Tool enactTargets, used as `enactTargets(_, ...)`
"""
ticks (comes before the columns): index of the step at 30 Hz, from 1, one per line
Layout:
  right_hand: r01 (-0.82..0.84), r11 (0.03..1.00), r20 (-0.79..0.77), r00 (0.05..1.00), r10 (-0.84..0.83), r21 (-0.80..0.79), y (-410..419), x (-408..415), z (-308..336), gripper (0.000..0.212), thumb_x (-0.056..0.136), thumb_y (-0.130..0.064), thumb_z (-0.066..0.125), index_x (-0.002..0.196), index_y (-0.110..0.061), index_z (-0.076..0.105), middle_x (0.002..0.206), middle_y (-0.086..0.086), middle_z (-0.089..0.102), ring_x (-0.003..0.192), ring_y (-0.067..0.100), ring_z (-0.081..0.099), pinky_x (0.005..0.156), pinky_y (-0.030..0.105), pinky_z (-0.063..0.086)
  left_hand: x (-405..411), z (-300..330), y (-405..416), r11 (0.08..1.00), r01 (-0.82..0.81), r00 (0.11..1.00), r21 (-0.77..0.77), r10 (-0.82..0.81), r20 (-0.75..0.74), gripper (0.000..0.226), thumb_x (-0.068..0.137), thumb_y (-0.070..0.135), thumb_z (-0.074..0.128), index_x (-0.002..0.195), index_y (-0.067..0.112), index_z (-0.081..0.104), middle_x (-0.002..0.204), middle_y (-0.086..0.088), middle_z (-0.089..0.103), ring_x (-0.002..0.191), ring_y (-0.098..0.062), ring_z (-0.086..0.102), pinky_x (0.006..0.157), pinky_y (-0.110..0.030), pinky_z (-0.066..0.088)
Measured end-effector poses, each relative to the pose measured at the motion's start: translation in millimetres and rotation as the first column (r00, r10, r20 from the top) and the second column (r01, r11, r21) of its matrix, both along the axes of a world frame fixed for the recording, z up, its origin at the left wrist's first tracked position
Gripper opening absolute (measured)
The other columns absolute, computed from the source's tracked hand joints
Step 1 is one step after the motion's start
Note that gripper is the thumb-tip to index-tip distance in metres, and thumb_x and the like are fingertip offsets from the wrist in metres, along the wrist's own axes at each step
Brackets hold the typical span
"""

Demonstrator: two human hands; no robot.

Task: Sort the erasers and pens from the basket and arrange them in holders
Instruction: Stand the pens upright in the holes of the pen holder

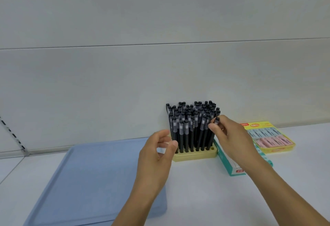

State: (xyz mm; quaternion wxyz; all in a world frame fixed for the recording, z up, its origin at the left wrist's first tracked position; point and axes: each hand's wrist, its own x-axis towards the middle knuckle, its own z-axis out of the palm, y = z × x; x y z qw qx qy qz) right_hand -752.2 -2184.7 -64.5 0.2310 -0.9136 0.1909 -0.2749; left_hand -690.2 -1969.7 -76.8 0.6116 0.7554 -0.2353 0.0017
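A yellow pen holder (195,155) stands against the wall, packed with several upright black pens (192,125). My right hand (230,136) pinches one black pen (216,120) by its cap at the holder's right side. My left hand (157,151) hovers just left of the holder's front corner with fingers loosely curled; something small and pale shows between thumb and fingers, too blurred to name. A yellow eraser box (267,137) with blue and pink erasers lies to the right.
A flat blue tray (92,181) lies on the white table at the left, under my left forearm. A teal and white box (232,165) sits between the pen holder and the eraser box, partly under my right arm.
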Motion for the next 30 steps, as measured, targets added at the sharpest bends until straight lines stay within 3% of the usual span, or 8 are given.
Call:
enactTargets(2, 0.077, 0.997, 0.103, 0.992, -0.078, 0.008, 2, -2, 0, 0.033, 0.093, -0.063, 0.037, 0.109, -0.035, 0.044, 0.089, -0.014, 0.053, 0.076, 0.007, 0.052, 0.062, 0.031, 0.038, 8, 2, -4, 1.0, 0.012, 1.0, 0.002, -0.012, 0.002, 0.067, 0.08, 0.055, 0.066, 0.138, 0.037, 0.039, 0.129, 0.025, 0.05, 0.116, 0.014, 0.046, 0.091, -0.013, 0.041)
enactTargets(4, 0.029, 0.982, 0.256, 0.964, -0.077, 0.187, 7, -1, 3, 0.058, 0.091, -0.069, 0.032, 0.136, -0.032, 0.031, 0.124, -0.009, 0.046, 0.106, 0.008, 0.05, 0.085, 0.034, 0.043, 17, 9, -14, 0.997, 0.071, 0.996, -0.002, -0.071, -0.046, 0.106, 0.065, 0.074, 0.065, 0.151, 0.04, 0.011, 0.149, 0.023, 0.027, 0.135, 0.009, 0.027, 0.109, -0.024, 0.03)
enactTargets(7, -0.199, 0.857, 0.211, 0.971, 0.108, 0.476, 19, 9, 9, 0.075, 0.09, -0.072, 0.027, 0.153, -0.037, 0.008, 0.159, -0.019, 0.012, 0.144, 0.002, 0.016, 0.116, 0.034, 0.019, 24, 19, -40, 0.961, 0.275, 0.957, 0.029, -0.27, -0.106, 0.123, 0.065, 0.072, 0.069, 0.15, 0.041, -0.014, 0.157, 0.025, -0.005, 0.144, 0.003, 0.002, 0.12, -0.035, 0.016)
enactTargets(9, -0.24, 0.807, 0.219, 0.966, 0.141, 0.539, 20, 16, 11, 0.077, 0.085, -0.073, 0.028, 0.153, -0.042, 0.007, 0.159, -0.023, 0.006, 0.143, -0.004, 0.011, 0.114, 0.028, 0.014, 26, 16, -54, 0.936, 0.351, 0.935, 0.039, -0.347, -0.078, 0.118, 0.075, 0.061, 0.07, 0.148, 0.04, -0.021, 0.156, 0.026, -0.009, 0.144, 0.005, -0.002, 0.121, -0.033, 0.012)
enactTargets(14, -0.241, 0.751, 0.213, 0.967, 0.137, 0.615, 13, 20, 13, 0.08, 0.082, -0.073, 0.035, 0.152, -0.046, 0.007, 0.159, -0.024, 0.007, 0.14, -0.005, 0.013, 0.111, 0.025, 0.015, 34, 5, -62, 0.963, 0.264, 0.965, 0.055, -0.263, -0.023, 0.112, 0.083, 0.048, 0.07, 0.148, 0.04, -0.02, 0.153, 0.028, -0.004, 0.144, 0.003, 0.002, 0.12, -0.032, 0.015)
enactTargets(21, -0.264, 0.723, 0.219, 0.963, 0.157, 0.638, 6, 24, 7, 0.081, 0.081, -0.073, 0.04, 0.151, -0.048, 0.006, 0.157, -0.028, 0.008, 0.142, -0.003, 0.012, 0.115, 0.03, 0.016, 45, -3, -64, 0.979, 0.202, 0.979, 0.028, -0.201, -0.038, 0.124, 0.064, 0.065, 0.073, 0.149, 0.043, -0.013, 0.148, 0.03, 0.003, 0.136, 0.011, 0.008, 0.111, -0.023, 0.018)
enactTargets(25, -0.291, 0.7, 0.232, 0.956, 0.182, 0.652, 5, 25, 4, 0.073, 0.081, -0.076, 0.036, 0.147, -0.054, 0.014, 0.151, -0.031, 0.018, 0.139, -0.004, 0.018, 0.106, 0.025, 0.019, 46, -6, -70, 0.978, 0.207, 0.978, 0.01, -0.206, -0.023, 0.118, 0.07, 0.048, 0.082, 0.151, 0.042, -0.004, 0.145, 0.03, 0.012, 0.132, 0.011, 0.019, 0.104, -0.018, 0.025)
enactTargets(30, -0.343, 0.71, 0.211, 0.939, 0.271, 0.615, -7, 16, -1, 0.081, 0.071, -0.087, 0.047, 0.139, -0.067, 0.009, 0.146, -0.042, 0.01, 0.138, -0.005, 0.015, 0.105, 0.03, 0.02, 52, -12, -61, 0.97, 0.241, 0.97, 0.036, -0.24, -0.021, 0.111, 0.07, 0.039, 0.085, 0.146, 0.049, 0.005, 0.142, 0.031, 0.021, 0.132, 0.013, 0.025, 0.104, -0.016, 0.026)
